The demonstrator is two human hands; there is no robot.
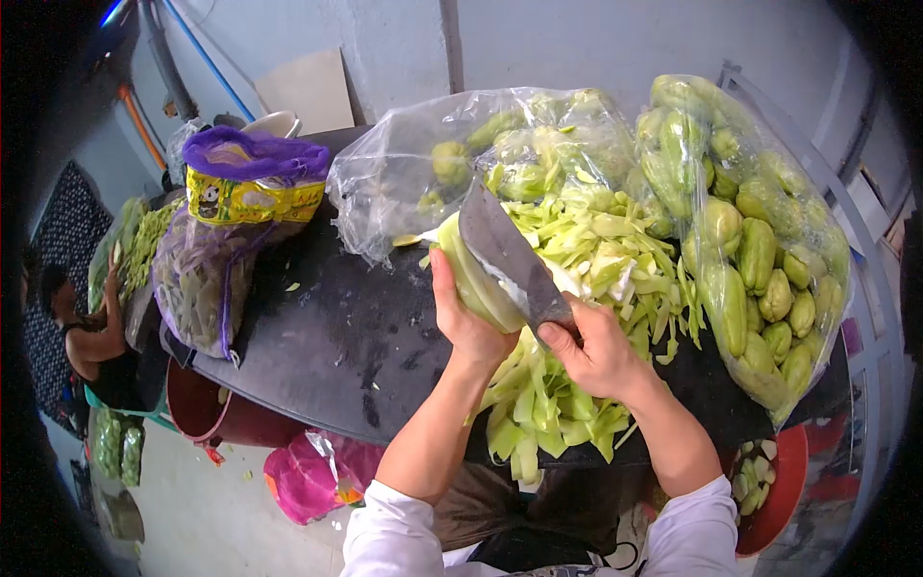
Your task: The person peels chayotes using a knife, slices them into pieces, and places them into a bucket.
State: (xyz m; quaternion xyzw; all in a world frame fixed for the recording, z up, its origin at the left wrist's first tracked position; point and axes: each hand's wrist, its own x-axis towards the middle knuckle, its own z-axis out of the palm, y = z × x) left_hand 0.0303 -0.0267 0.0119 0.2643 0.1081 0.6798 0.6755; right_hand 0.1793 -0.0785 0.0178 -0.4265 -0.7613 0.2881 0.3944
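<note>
A pale green, partly peeled chayote (452, 260) is gripped in my left hand (469, 327), above the dark table. My right hand (601, 354) is closed round the handle of a broad knife (507, 252). The knife's wide grey blade lies along the right side of the chayote and hides part of it, with wet whitish smears on the metal. Just beyond and below my hands is a heap of green peelings (601, 252), some of it hanging at the table's near edge.
A clear bag of whole chayotes (760, 250) stands at the right, another clear plastic bag (385, 163) behind. A purple mesh bag (207, 284) sits at the left. Below are a red tub (790, 481) with pale pieces and a dark red bucket (236, 423). Another person (96, 337) works far left.
</note>
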